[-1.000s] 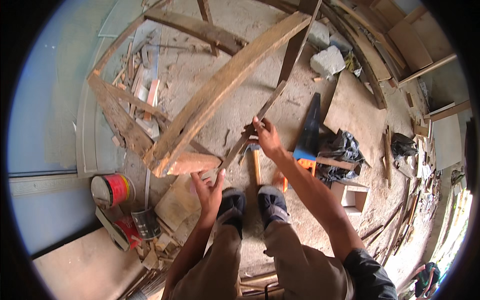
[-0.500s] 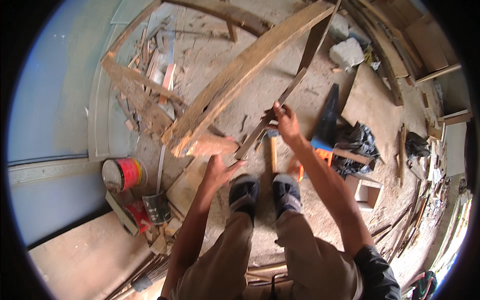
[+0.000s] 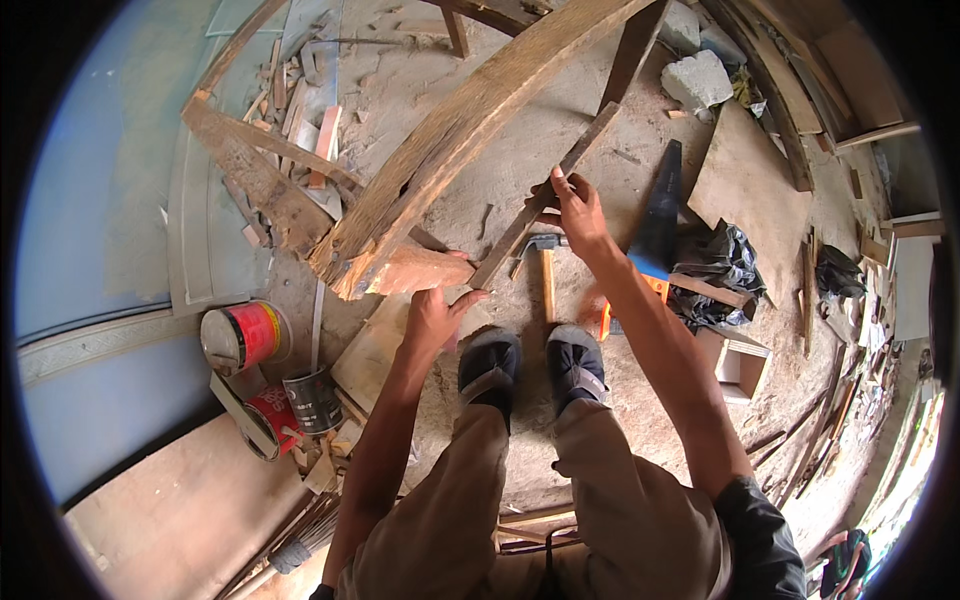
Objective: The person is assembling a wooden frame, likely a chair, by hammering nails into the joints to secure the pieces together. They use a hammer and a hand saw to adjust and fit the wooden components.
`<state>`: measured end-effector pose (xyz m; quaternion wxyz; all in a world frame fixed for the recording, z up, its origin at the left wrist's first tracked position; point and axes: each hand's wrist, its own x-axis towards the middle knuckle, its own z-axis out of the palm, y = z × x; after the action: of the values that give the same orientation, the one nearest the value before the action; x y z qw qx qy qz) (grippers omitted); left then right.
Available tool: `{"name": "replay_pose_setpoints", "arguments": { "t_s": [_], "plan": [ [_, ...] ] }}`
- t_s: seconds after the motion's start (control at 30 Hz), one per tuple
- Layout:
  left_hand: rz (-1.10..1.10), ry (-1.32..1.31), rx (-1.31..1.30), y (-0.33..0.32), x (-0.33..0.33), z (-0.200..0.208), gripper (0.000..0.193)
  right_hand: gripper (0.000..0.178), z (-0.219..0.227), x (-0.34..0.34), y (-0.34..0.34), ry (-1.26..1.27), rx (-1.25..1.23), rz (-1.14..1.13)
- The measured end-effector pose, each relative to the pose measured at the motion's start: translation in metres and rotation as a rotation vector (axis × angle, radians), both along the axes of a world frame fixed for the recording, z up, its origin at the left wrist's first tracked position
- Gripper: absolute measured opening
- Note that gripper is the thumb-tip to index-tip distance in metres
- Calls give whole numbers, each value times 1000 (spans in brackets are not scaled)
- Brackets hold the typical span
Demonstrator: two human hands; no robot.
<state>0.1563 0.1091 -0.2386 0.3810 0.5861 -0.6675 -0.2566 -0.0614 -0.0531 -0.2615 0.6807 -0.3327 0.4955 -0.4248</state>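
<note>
A wooden frame (image 3: 455, 125) of rough beams stands tilted before me, its near corner splintered. My right hand (image 3: 580, 212) is closed around a narrow wooden strip (image 3: 520, 230), thumb on top and fingers behind. The strip slants from the frame's short end rail (image 3: 425, 270) up to the right. At that strip's lower end, my left hand (image 3: 434, 318) grips the rail's tip, its thumb stretched towards the strip; its other fingers are partly hidden behind the wood. Just beyond my shoes a claw hammer (image 3: 547, 285) lies on the floor. A handsaw (image 3: 657, 225) with an orange handle is beside my right forearm.
Paint cans (image 3: 245, 337) stand at the left by a blue panel (image 3: 110, 200). Wood scraps (image 3: 290, 115) litter the floor behind the frame. To the right are black plastic bags (image 3: 725, 275), a small open box (image 3: 735, 365), a plywood sheet (image 3: 750, 170) and concrete blocks (image 3: 697, 80).
The whole view has shifted a little, so most things sit slightly higher in it. Both hands keep their holds on the wood, with hardly any change in grip.
</note>
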Motion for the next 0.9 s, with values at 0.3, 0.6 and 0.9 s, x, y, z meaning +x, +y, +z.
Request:
{"name": "replay_pose_setpoints", "arguments": {
  "t_s": [0.3,0.6,0.9],
  "plan": [
    [0,56,47,1,0,1,58,46,-2,-1,-2,-25,10,-1],
    [-18,86,110,-3,-5,9,61,80,-4,-6,-1,-51,54,20],
    [-4,175,186,5,-1,4,63,75,19,-4,8,37,43,-12]
  ]
}}
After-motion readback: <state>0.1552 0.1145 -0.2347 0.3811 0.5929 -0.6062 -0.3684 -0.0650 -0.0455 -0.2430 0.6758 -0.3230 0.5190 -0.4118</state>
